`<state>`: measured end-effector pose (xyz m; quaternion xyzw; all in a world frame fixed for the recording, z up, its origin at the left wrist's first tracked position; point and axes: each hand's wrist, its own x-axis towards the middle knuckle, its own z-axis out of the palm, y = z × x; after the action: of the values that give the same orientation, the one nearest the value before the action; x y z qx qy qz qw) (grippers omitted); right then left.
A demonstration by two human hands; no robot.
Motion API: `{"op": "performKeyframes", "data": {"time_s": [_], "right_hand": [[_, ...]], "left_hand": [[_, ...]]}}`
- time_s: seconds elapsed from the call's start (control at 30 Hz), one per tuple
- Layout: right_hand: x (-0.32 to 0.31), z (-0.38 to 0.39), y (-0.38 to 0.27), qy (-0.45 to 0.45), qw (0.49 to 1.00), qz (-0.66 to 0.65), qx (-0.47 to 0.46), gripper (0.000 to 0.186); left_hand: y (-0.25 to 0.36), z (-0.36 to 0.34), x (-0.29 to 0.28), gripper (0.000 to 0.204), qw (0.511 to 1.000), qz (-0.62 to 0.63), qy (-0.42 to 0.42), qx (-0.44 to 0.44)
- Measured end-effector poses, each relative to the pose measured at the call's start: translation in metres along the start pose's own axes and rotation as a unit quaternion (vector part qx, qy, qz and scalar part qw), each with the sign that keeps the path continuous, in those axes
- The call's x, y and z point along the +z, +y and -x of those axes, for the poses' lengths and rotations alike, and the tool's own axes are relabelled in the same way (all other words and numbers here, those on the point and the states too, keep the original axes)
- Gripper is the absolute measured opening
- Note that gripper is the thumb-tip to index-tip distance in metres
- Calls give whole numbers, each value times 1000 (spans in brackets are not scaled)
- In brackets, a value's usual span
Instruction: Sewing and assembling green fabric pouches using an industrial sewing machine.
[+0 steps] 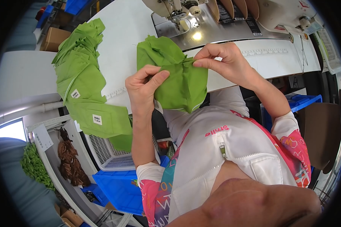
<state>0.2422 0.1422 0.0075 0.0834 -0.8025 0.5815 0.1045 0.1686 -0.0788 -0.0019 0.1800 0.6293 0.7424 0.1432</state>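
Observation:
A green fabric piece hangs between my hands at the table's front edge, seamed and partly folded. My left hand is closed on its left upper edge, thumb over the cloth. My right hand pinches the same edge near a seam, between thumb and index finger. The back part of the fabric rests on the white table. Just beyond it stands a sewing machine, its needle area above a metal plate. To the left lies a fanned stack of green fabric pieces, some with small white labels.
Brown card pieces and black tags lie on the machine bed. A measuring tape strip runs along the table edge. Below left are a white plastic basket and a blue bin. Another blue bin is at the right.

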Motion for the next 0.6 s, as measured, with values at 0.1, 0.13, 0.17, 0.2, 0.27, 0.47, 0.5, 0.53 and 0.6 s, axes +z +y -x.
{"op": "performKeyframes", "data": {"time_s": [0.1,0.13,0.17,0.2,0.27,0.47,0.5,0.53,0.6], "right_hand": [[-4,-3,1,-10,1000,3,-3,12],[-6,-4,1,-25,999,25,-7,13],[-7,-5,-1,-41,998,48,-12,13],[-5,-6,-5,-39,998,46,-12,13],[8,-14,-15,-55,993,82,-61,16],[74,-46,-10,-1,870,269,-413,15],[83,-49,-5,3,872,273,-405,15],[91,-53,2,20,884,244,-398,20],[96,-48,25,40,896,223,-381,25]], "left_hand": [[-2,-3,-4,7,1000,-3,-11,9],[-2,-4,-6,7,1000,-28,-14,3],[-2,-5,-10,8,998,-52,-17,-3],[-3,-8,-17,8,998,-55,-18,-4],[-3,-12,-36,9,998,-55,-21,-19],[92,-22,-97,15,928,-367,10,-72],[106,-31,-82,15,928,-366,1,-73],[115,-40,-62,13,793,-605,-34,63],[90,-62,-34,10,529,-810,-79,241]]}}
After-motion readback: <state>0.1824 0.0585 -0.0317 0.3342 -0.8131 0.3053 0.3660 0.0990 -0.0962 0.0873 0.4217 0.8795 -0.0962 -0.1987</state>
